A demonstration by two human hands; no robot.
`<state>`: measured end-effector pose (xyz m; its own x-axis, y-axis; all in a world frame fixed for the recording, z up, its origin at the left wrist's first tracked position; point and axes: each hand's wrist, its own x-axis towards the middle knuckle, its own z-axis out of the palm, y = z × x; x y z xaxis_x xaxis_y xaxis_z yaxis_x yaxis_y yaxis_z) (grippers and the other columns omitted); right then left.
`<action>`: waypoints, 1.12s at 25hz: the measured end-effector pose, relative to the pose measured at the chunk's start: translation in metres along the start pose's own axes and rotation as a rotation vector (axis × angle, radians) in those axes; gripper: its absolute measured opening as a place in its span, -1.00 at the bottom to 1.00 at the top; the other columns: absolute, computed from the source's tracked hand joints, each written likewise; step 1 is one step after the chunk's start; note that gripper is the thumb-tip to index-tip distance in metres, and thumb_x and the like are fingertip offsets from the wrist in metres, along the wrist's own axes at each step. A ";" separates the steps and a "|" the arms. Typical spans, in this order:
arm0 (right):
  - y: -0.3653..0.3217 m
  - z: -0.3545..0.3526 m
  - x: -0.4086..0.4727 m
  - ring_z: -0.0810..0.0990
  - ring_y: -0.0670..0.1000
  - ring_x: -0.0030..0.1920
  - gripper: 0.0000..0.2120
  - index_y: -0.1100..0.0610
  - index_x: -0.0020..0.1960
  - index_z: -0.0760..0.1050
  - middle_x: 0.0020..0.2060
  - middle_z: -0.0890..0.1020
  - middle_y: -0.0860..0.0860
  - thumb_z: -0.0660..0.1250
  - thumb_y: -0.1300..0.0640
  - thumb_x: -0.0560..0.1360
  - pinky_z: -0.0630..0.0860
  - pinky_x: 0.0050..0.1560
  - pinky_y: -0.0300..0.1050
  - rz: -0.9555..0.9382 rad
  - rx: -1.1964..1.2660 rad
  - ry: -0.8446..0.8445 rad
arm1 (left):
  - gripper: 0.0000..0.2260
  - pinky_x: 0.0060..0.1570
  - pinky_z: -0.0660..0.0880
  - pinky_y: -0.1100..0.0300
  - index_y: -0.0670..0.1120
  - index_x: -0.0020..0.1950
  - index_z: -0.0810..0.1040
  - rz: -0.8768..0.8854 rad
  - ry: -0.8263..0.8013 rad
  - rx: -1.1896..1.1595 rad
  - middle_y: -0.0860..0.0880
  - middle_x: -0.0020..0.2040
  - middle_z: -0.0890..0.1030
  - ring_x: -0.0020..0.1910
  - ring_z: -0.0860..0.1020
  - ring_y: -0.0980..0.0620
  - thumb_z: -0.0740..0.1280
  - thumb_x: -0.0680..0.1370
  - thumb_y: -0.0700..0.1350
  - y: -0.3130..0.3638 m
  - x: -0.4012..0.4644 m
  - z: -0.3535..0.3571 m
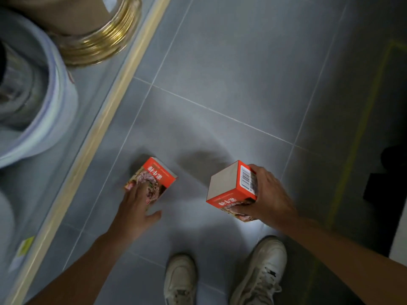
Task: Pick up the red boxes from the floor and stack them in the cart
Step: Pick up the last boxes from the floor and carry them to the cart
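So there's a decent stretch of bare grey tile floor ahead of the person, hemmed in on the left by a pale wooden strip running diagonally and on the right by a faint yellow tape line. Past the strip sit a white bucket and a coil of brass-coloured wire around a cardboard box.

The left hand is down on a red box lying on the tile close to the strip. Its fingers are spread over the near end of the printed face with the thumb splayed out to the side, off the box. Not really wrapped around it.

The right hand has its fingers and thumb curled round a second red box, which looks lifted off the floor, plain side up, barcode facing the hand.

Two white sneakers stand at the bottom, just behind both hands. The right edge goes dark.
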<state>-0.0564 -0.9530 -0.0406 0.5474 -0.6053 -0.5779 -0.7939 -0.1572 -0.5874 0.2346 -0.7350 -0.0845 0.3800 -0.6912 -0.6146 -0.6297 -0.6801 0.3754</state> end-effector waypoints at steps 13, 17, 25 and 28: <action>0.029 0.063 0.076 0.50 -0.11 0.16 -0.09 -0.23 0.36 0.17 0.18 0.45 -0.25 0.55 -0.35 0.16 0.48 0.27 -0.07 -0.143 0.002 0.006 | 0.02 0.13 0.59 -0.09 0.09 0.30 0.46 -0.064 -0.211 -0.239 0.05 0.10 0.66 0.05 0.66 0.06 0.72 -0.11 0.20 -0.066 0.144 0.001; 0.032 0.063 0.078 0.51 -0.08 0.19 -0.10 -0.22 0.37 0.19 0.20 0.47 -0.23 0.57 -0.33 0.18 0.50 0.30 0.01 -0.135 0.032 0.054 | -0.25 0.06 0.59 0.07 0.03 0.15 0.57 -0.036 -0.193 -0.360 0.08 -0.05 0.72 -0.06 0.68 0.17 0.75 0.02 0.02 -0.056 0.126 0.007; -0.009 0.007 0.021 0.52 -0.07 0.19 -0.10 -0.24 0.35 0.17 0.20 0.44 -0.25 0.46 -0.43 0.13 0.47 0.35 0.08 -0.090 0.043 0.044 | 0.00 0.29 0.32 -0.04 -0.03 0.42 0.36 -0.028 0.182 -0.218 -0.03 0.18 0.36 0.31 0.28 -0.10 0.71 0.06 0.03 -0.002 0.041 0.005; -0.050 -0.035 -0.014 0.47 -0.10 0.19 -0.12 -0.23 0.34 0.16 0.20 0.40 -0.27 0.49 -0.37 0.15 0.44 0.36 0.05 -0.074 0.020 0.048 | -0.09 0.21 0.33 -0.01 -0.05 0.30 0.40 0.040 0.250 -0.221 0.06 0.11 0.31 0.22 0.27 -0.02 0.58 0.02 0.22 0.030 -0.004 -0.040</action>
<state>-0.0340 -0.9639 0.0164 0.5905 -0.6297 -0.5048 -0.7460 -0.1873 -0.6391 0.2415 -0.7623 -0.0432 0.5297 -0.7384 -0.4174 -0.4959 -0.6688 0.5539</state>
